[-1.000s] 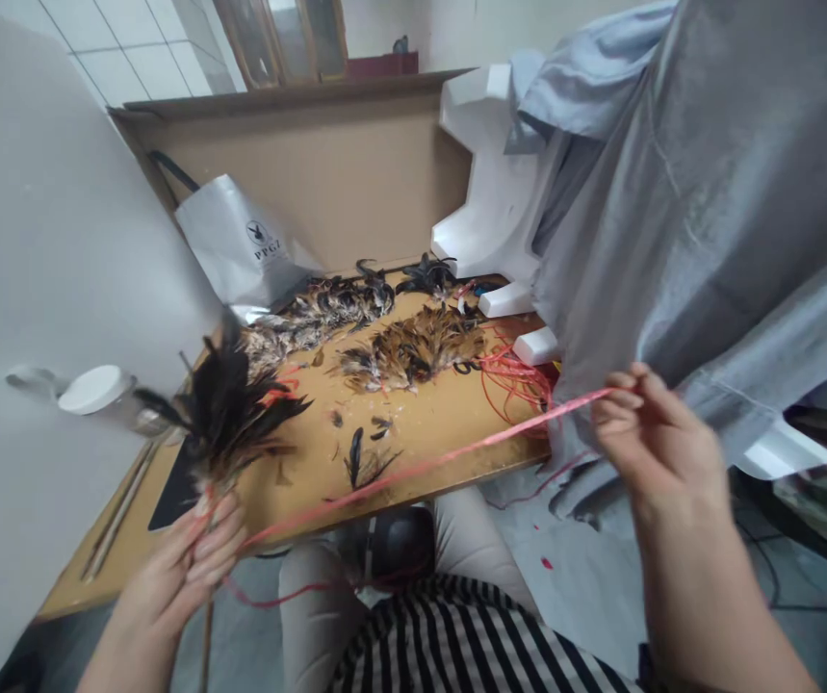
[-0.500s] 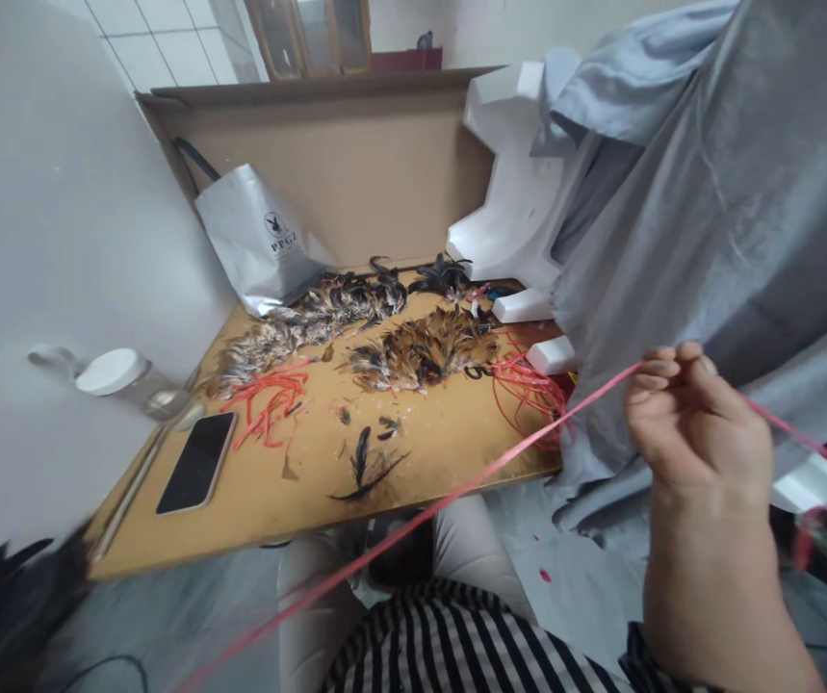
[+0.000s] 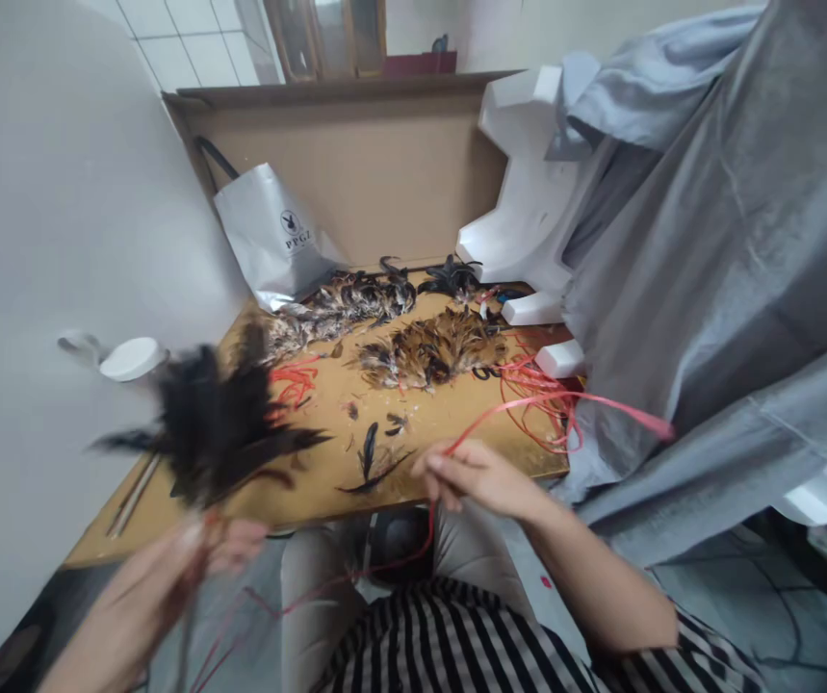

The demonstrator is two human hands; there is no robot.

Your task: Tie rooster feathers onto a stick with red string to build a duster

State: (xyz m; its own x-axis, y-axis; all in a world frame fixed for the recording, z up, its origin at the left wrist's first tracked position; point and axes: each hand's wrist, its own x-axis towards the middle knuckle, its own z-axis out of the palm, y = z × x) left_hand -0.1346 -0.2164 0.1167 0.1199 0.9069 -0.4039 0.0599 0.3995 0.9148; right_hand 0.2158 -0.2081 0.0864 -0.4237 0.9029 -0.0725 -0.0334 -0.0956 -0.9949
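My left hand (image 3: 174, 568) is closed round the stick of a black feather duster (image 3: 211, 414), held upright at the table's left front and blurred by motion. Something red shows at the base of its feathers, by my fingers. My right hand (image 3: 475, 472) pinches a pink-red plastic strip (image 3: 529, 399) over the front edge of the table. One end of the strip arcs out to the right; the other hangs down and runs left across my lap towards the left hand. Whether it is joined to the duster is hard to see.
Brown feathers (image 3: 434, 346) lie mid-table, with speckled feathers (image 3: 341, 308) and black feathers (image 3: 449, 276) behind. Red strips (image 3: 539, 385) lie right, shorter red pieces (image 3: 294, 380) left. A silver bag (image 3: 269, 231), white foam (image 3: 521, 192), a lidded jar (image 3: 131, 359) and grey cloth (image 3: 673, 241) surround the table.
My right hand has come left and down from the far right, still with the strip, which is now slack instead of taut. My left hand and the duster have risen into view from the lower left.
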